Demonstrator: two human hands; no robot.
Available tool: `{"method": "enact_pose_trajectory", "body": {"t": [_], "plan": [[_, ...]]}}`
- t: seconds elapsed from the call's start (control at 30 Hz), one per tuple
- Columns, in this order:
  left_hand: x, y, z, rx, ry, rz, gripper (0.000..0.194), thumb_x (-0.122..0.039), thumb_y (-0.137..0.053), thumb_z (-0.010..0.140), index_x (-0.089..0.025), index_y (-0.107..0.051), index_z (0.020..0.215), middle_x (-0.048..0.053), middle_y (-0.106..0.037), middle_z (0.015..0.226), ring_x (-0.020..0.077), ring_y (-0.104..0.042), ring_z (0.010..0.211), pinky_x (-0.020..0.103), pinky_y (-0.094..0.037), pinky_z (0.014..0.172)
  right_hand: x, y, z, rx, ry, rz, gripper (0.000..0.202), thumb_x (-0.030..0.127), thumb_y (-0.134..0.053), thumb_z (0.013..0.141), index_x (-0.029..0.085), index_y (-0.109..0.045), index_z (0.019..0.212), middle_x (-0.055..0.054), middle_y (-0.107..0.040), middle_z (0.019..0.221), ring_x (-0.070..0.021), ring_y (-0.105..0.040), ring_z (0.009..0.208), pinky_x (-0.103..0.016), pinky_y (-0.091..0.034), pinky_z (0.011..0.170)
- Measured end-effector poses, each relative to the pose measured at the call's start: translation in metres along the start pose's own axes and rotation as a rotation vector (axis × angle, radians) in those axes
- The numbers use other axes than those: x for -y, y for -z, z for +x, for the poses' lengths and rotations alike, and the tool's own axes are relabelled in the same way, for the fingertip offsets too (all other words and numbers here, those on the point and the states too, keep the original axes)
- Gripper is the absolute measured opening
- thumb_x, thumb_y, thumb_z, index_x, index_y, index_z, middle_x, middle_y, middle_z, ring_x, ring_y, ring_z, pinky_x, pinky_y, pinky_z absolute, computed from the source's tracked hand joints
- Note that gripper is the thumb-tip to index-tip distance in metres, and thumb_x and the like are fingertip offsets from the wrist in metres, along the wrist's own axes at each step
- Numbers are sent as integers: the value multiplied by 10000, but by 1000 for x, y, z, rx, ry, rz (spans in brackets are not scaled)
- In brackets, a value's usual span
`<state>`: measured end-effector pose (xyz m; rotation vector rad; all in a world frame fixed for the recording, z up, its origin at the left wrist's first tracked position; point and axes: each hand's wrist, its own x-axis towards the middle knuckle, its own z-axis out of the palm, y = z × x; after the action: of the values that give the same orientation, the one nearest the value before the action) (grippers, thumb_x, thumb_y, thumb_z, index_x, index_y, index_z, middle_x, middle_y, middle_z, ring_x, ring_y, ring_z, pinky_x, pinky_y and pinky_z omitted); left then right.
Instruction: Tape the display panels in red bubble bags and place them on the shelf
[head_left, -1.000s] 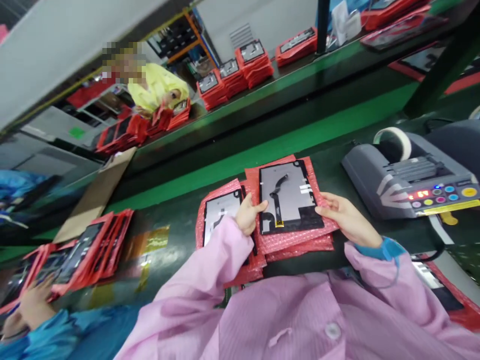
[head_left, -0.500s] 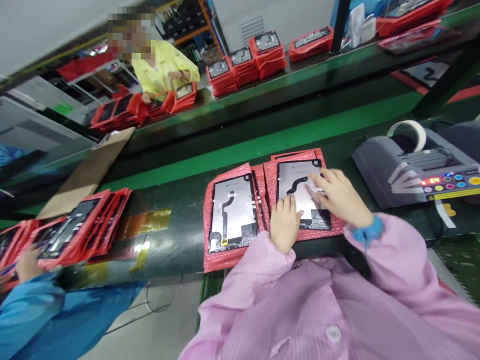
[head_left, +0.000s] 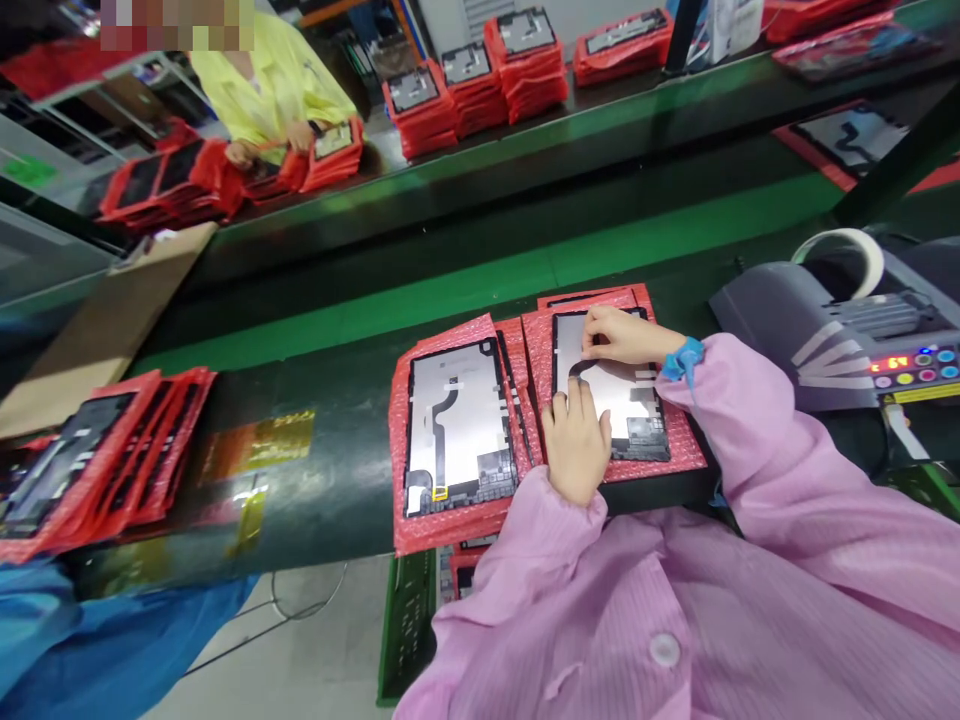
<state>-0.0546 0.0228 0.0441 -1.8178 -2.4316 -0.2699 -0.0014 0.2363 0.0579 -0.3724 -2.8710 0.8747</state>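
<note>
A silver-backed screen panel [head_left: 626,410] with a black frame lies on pink bubble wrap [head_left: 686,455] in front of me. My left hand [head_left: 576,440] rests flat on its left part, fingers spread and fingertips at the lower end of a black flex cable [head_left: 580,368]. Over the panel's upper part, my right hand [head_left: 611,335] has its fingers pinched together at the cable's upper end; what lies between the fingertips is hidden. To the left, a second panel [head_left: 469,420] with its own black cable lies on red bubble wrap.
A grey tape dispenser [head_left: 847,330] with a lit display stands at the right. Red-wrapped panels [head_left: 112,450] lean at the left near a blue sleeve [head_left: 45,640]. Across the line, a person in yellow [head_left: 270,90] handles wrapped panels beside red stacks [head_left: 525,70].
My right hand has moved left and up over the panel, its fingers closing into a pinch. My left hand stays on the panel. The camera view has shifted, and the co-worker's hand at left has left view.
</note>
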Motion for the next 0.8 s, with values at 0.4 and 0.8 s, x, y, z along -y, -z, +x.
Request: {"method": "enact_pose_trajectory", "body": {"t": [0.4, 0.8], "plan": [[8, -8, 15, -6, -32, -51, 626, -397, -425, 950, -58, -468, 1474, 185, -513, 1470, 368, -509, 1030, 517, -464, 809, 86, -21, -104, -531, -300, -124, 255, 343, -441, 993, 194, -610, 1113, -119, -618, 1099, -266, -560, 1063, -449, -477, 974], [4, -6, 9, -89, -25, -83, 556, -371, -456, 939, -50, -552, 1382, 185, -538, 1448, 380, -496, 1036, 533, -457, 832, 57, -47, -248, -1797, -1096, 635, 430, 619, -661, 725, 223, -523, 823, 3, -474, 725, -111, -408, 556, -274, -375, 481]]}}
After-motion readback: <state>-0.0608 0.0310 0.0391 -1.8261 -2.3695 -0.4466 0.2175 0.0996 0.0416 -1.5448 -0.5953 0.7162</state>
